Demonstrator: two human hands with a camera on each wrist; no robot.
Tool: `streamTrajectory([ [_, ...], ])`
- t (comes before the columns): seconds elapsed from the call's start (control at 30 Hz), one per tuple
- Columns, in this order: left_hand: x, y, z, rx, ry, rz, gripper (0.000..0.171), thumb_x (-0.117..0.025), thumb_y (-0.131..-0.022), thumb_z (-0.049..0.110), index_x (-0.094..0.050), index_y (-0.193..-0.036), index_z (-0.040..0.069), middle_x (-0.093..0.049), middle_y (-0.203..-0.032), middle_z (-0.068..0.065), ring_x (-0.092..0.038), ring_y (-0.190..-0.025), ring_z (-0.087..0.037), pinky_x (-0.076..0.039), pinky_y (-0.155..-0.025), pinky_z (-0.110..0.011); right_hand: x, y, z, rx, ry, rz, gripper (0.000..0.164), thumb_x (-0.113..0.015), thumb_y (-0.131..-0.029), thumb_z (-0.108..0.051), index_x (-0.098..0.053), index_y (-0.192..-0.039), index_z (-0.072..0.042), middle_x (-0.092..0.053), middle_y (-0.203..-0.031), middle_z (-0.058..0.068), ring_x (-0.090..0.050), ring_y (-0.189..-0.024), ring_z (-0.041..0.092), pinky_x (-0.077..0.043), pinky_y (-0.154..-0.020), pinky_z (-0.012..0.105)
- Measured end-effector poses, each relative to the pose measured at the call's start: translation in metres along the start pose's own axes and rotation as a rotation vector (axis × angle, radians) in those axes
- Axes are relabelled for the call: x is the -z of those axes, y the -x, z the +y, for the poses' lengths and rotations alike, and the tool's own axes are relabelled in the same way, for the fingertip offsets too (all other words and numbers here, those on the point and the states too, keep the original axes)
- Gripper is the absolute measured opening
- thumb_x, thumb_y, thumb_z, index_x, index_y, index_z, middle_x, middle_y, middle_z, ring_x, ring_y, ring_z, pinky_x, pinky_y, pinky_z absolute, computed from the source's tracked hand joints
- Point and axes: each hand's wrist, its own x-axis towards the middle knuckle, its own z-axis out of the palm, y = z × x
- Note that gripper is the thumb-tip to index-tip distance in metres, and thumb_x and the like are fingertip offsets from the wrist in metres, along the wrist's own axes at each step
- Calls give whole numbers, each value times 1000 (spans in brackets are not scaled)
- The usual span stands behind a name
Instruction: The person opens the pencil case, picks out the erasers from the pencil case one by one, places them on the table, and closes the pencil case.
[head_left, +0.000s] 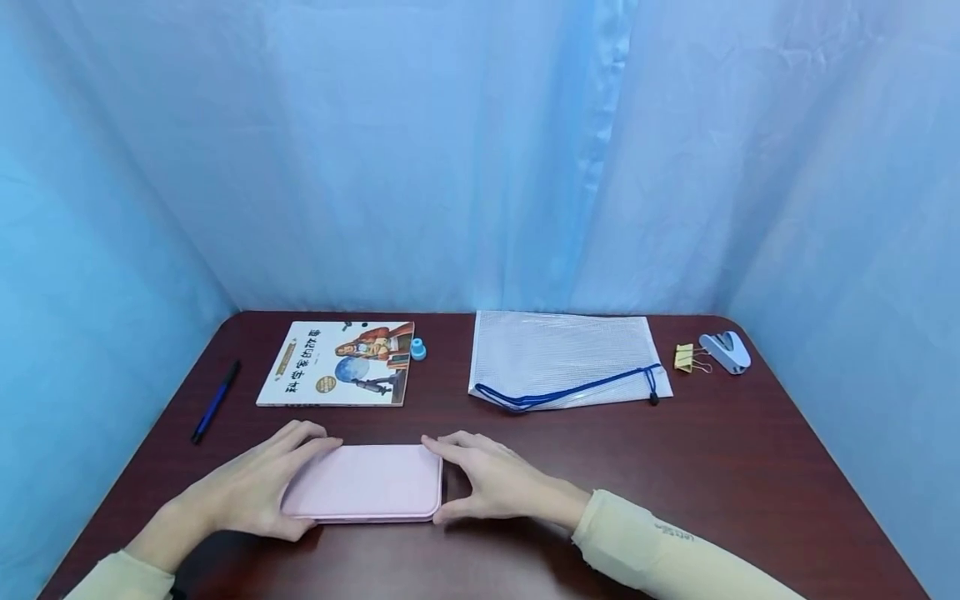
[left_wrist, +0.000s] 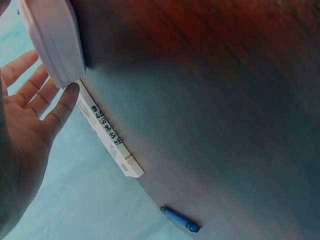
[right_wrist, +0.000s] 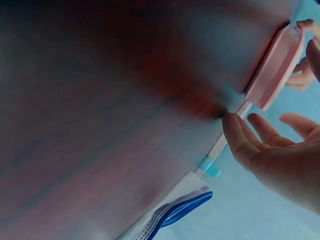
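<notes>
A flat pink case [head_left: 363, 483] with rounded corners and a seam along its near side lies between both hands at the near left of the table. My left hand [head_left: 266, 479] grips its left end, thumb at the near corner and fingers at the far one. At the opposite end, my right hand [head_left: 491, 479] holds the far right corner with its fingertips, its thumb at the near right corner. In the left wrist view, the fingers [left_wrist: 62, 110] meet the end of the case. The right wrist view has the right fingers [right_wrist: 240, 142] spread close beside it.
Behind the case lies an illustrated book [head_left: 337, 367], with a small light-blue object [head_left: 417, 348] at its right edge. A blue pen [head_left: 215, 402] is at left. Farther right are a white mesh pouch [head_left: 562, 354] with blue cord, a yellow binder clip [head_left: 683, 357] and a pale-blue stapler [head_left: 726, 352].
</notes>
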Motion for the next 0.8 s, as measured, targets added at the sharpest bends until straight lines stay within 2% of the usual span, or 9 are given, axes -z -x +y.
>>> streamTrajectory([
  [0.1, -2, -1, 0, 6, -5, -5, 90, -89, -55, 49, -61, -132, 13, -48, -126, 11, -42, -114, -5, -48, -87, -28, -3, -5, -2, 2, 24, -4, 93, -83, -78, -58, -48, -152, -14, -52, -140, 2, -51, -125, 16, -46, -102, 36],
  [0.3, -1, -4, 0, 21, -32, -12, 90, -87, -52, 46, -60, -131, 14, -49, -124, 11, -42, -112, -5, -48, -87, -29, -6, -16, -9, 27, 56, 6, 98, -88, -72, -55, -51, -149, -8, -49, -130, 3, -51, -114, 14, -45, -96, 25],
  [0.6, 3, 0, -1, 72, -42, -61, 93, -88, -51, 47, -60, -134, 14, -49, -125, 11, -44, -112, -5, -50, -87, -31, -8, -24, -14, -36, 102, -18, 91, -89, -68, -54, -58, -142, -12, -48, -111, -5, -49, -96, 7, -44, -76, 18],
  [0.8, 2, 1, -2, 64, -32, -50, 94, -88, -50, 47, -62, -133, 13, -51, -124, 12, -45, -110, -4, -51, -87, -30, -10, -25, -16, -3, 151, -17, 89, -88, -69, -50, -57, -141, -7, -51, -121, -1, -51, -105, 11, -47, -85, 21],
])
